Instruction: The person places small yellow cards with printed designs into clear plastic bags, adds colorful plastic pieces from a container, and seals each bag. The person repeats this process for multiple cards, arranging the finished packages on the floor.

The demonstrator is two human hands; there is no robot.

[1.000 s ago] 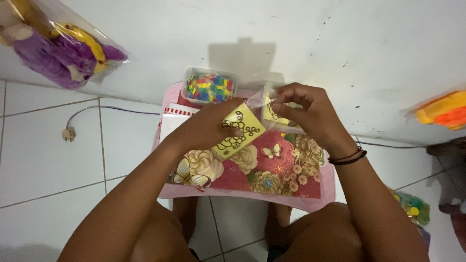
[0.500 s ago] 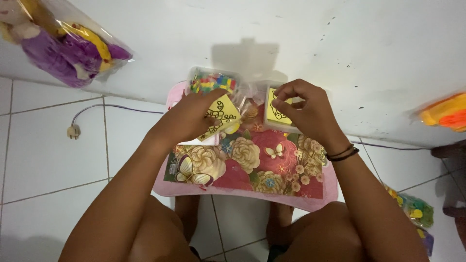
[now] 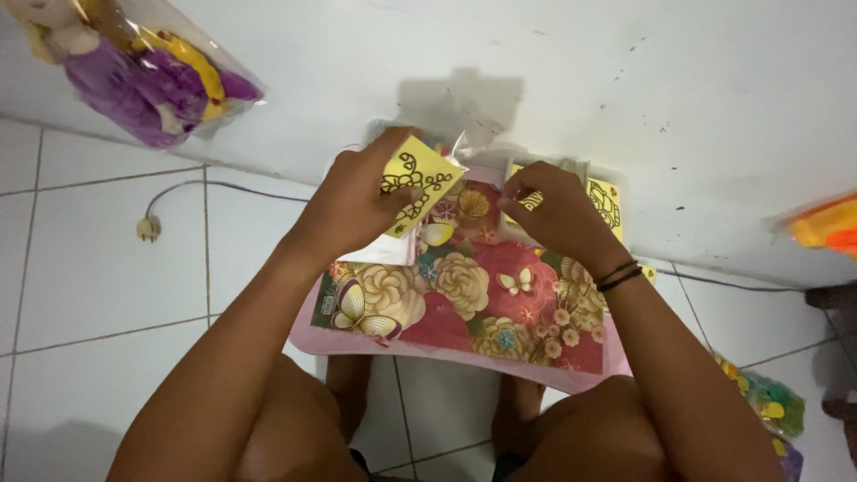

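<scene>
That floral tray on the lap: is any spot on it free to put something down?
The floral tray is bare along its near half, between the two forearms. Its far edge is crowded: the left hand holds a yellow card there, and the right hand works at a stack of yellow cards. The floor tiles left of the tray also lie bare.

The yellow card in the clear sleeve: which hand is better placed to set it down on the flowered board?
Left, probably. The left hand already grips the yellow card above the flowered board; the right hand is busy on another yellow card.
</scene>
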